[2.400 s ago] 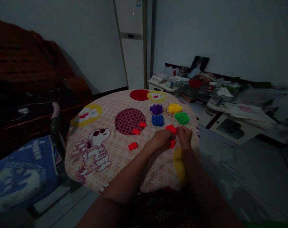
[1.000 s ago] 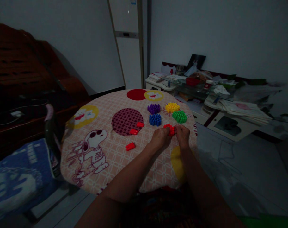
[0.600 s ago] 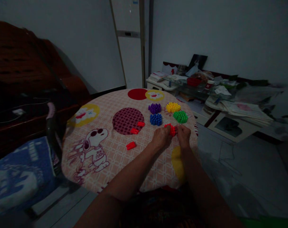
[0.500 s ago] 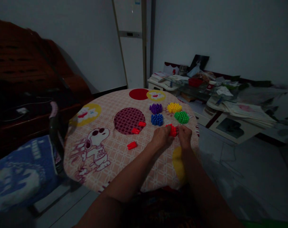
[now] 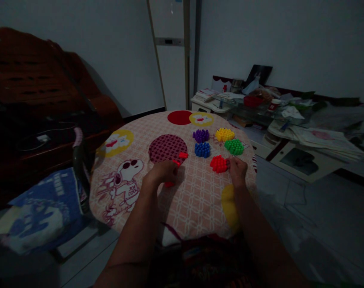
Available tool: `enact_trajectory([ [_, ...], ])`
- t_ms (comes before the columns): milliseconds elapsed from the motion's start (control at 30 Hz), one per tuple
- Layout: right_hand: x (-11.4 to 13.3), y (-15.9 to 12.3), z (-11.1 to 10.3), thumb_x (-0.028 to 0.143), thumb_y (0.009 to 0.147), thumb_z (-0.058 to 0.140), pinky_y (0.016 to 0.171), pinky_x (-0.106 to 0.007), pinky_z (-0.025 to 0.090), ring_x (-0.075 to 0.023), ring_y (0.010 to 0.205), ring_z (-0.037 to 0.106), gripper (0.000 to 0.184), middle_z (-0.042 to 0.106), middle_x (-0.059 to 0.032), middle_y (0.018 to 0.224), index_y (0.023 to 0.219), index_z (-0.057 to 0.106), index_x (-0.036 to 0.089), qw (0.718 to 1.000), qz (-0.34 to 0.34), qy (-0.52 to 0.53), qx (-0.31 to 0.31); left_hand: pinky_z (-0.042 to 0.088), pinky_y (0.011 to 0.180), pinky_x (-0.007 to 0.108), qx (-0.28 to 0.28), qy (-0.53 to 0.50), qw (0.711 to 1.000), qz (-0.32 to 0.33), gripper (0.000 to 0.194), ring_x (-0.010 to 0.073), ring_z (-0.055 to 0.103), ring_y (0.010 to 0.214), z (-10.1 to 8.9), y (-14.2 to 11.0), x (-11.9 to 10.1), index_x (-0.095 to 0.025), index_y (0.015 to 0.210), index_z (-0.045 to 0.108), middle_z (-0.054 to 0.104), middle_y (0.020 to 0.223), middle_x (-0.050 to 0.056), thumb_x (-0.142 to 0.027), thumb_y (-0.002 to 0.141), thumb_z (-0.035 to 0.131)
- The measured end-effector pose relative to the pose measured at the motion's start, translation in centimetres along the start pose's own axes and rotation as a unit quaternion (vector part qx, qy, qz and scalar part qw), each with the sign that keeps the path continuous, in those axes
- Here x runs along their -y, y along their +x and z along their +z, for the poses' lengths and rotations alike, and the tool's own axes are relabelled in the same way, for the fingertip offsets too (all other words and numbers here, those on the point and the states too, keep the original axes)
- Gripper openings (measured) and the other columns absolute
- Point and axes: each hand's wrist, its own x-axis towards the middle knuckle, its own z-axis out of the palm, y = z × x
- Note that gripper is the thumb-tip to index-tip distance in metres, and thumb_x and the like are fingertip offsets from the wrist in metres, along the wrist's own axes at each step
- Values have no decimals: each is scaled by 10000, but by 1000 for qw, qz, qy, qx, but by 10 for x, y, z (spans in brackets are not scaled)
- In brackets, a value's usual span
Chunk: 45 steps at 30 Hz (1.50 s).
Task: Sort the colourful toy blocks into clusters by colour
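My left hand (image 5: 166, 172) reaches over the left part of the table, its fingers closed around the near end of a small red plastic piece (image 5: 177, 163). Just beyond it is another red piece (image 5: 183, 155), and a third red piece (image 5: 169, 184) shows partly from under the hand. My right hand (image 5: 238, 170) pinches the right side of a red knobbly cluster (image 5: 219, 164) of plastic pieces. Behind that cluster stand similar ones in blue (image 5: 202, 150), purple (image 5: 201, 136), yellow (image 5: 224, 135) and green (image 5: 234, 147).
A patterned cloth covers the round table (image 5: 193, 200). To the left are a chair with a blue cloth (image 5: 50, 200) and a dark wooden bench (image 5: 26, 76). A cluttered glass-topped cabinet (image 5: 259, 116) stands at the right; a tall white unit (image 5: 172, 72) is behind.
My left hand has let go of the red cluster and moved left to the loose red pieces. My right hand stays at the cluster. The view has shifted slightly.
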Motion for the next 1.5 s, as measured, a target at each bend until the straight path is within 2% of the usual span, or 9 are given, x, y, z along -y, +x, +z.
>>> enact_trajectory([
  [133,2,-1,0,486,845,504,570,-288,441,-180,597,595,390,670,-27,641,702,678,167,1000,4,2,1,388,600,253,-3,-2,1000,14,118,199,652,721,11,4,-2,-191,747,709,731,783,43,-152,636,715],
  [300,5,-2,0,493,841,503,593,-293,446,-176,600,576,394,648,-17,610,679,669,174,1000,-3,-9,-4,439,678,232,-85,-79,991,70,140,170,664,770,1,16,-27,-186,904,696,734,867,39,-185,765,679],
  [367,5,-2,0,502,842,498,587,-291,442,-177,606,573,403,642,-16,606,675,666,177,1000,-2,-11,-4,460,697,224,-99,-123,982,102,164,152,663,762,-2,26,-42,-185,976,687,733,902,36,-214,821,643],
  [567,3,0,0,514,834,506,565,-286,435,-173,587,572,410,640,-16,610,673,660,170,1000,10,0,1,479,665,212,-73,-197,967,146,239,153,662,811,12,66,-74,-163,1011,675,725,983,40,-176,774,658],
  [767,1,1,1,516,833,507,554,-277,440,-172,589,581,409,646,-15,616,681,668,172,1000,24,11,10,469,679,228,-103,-249,955,126,234,163,661,808,31,67,-77,-159,964,698,730,896,30,-231,741,692],
  [1000,2,1,0,511,831,515,565,-292,454,-179,592,584,408,651,-23,624,685,682,169,1000,22,8,4,461,675,234,-133,-244,957,78,239,156,648,757,35,61,-90,-144,908,711,731,853,30,-296,730,753],
  [1100,2,1,0,514,833,511,575,-294,455,-181,601,587,414,644,-20,624,675,681,171,1000,15,-2,5,460,667,237,-134,-238,959,76,307,163,650,757,39,63,-95,-144,926,703,732,859,31,-300,679,798],
  [1233,1,1,0,525,842,503,570,-291,456,-174,583,585,424,647,-17,620,679,674,173,1000,15,5,12,456,648,231,-112,-255,957,87,371,164,663,754,43,62,-96,-145,966,685,737,855,26,-232,630,815],
  [1500,2,0,0,507,837,519,572,-290,454,-181,593,595,400,655,-17,622,683,675,172,1000,13,4,5,467,668,243,-139,-254,954,82,314,180,673,800,54,66,-101,-156,957,651,739,898,41,-197,664,757],
])
